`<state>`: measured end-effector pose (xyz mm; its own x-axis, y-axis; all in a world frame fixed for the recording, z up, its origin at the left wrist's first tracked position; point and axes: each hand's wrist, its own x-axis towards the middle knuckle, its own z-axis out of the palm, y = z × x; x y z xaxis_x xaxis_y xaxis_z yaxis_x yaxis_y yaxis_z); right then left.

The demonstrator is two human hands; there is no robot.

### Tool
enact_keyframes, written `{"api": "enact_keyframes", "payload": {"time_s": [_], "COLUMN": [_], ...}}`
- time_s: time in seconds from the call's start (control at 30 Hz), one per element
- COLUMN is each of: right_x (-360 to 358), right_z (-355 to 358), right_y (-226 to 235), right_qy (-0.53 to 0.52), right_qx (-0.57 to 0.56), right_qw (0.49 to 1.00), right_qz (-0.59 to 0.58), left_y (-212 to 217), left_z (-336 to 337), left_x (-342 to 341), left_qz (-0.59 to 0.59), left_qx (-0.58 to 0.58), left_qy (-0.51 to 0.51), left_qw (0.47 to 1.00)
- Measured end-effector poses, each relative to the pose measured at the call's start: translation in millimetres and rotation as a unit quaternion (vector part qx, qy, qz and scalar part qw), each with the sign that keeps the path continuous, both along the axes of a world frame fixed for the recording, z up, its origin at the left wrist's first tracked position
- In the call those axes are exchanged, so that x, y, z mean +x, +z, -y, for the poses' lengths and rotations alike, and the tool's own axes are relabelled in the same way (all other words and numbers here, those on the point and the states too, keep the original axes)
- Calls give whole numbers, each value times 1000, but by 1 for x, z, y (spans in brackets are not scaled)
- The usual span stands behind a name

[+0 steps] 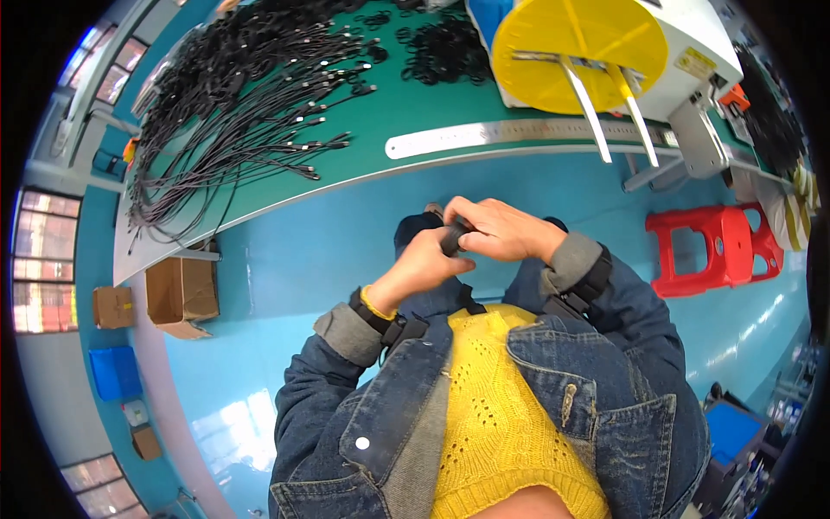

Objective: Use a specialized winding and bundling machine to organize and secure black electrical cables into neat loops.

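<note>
While both forearms are brought together above the lap, a small black object [452, 238] is held between the two hands, over the blue floor [320, 268] and short of the near edge of the table [471, 112]. By the left grip [425, 261] it is clasped from the lower left, with the fingers curled about it; by the right grip [506, 231] it is grasped from the other side, with the thumb and bent fingers laid against it. Because much of it is covered by the fingers, its exact kind cannot be told.

Both wrists are circled by black straps, and the grey cuffs of a denim jacket [380, 432] are turned back behind them. Beneath the jacket a yellow knitted sweater [501, 406] is worn.

On the left part of the green tabletop, many black cables [285, 112] are heaped, with their connector ends mostly pointed to the right. Beside them, a smaller pile of black loops [441, 52] is spread. Along the near edge a steel ruler [484, 134] is laid, and its right part is crossed in view by two pale prongs [588, 112] by which a yellow disc [553, 82] is fronted. To the right, a red stool [700, 255] is seen on the floor; to the left, an open cardboard box [177, 290] is set.
</note>
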<state>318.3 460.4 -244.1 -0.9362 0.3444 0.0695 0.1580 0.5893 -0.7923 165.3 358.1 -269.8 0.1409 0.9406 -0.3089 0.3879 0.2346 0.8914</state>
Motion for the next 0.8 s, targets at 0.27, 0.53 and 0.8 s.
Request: {"api": "enact_keyframes", "payload": {"time_s": [0.27,0.53,0.8], "right_x": [-34,-51,-9], "right_z": [68,69,43], "right_y": [38,4,-3], "right_qy": [-140,-139,-59], "right_qx": [107,129,-171], "right_qw": [984,978,944], "right_qz": [3,81,278], "left_y": [7,3,88], "left_z": [35,44,19], "left_x": [-1,-16,-127], "left_qz": [-122,-155,-108], "left_qx": [245,102,-224], "left_qy": [103,35,-100], "left_qw": [956,982,963]}}
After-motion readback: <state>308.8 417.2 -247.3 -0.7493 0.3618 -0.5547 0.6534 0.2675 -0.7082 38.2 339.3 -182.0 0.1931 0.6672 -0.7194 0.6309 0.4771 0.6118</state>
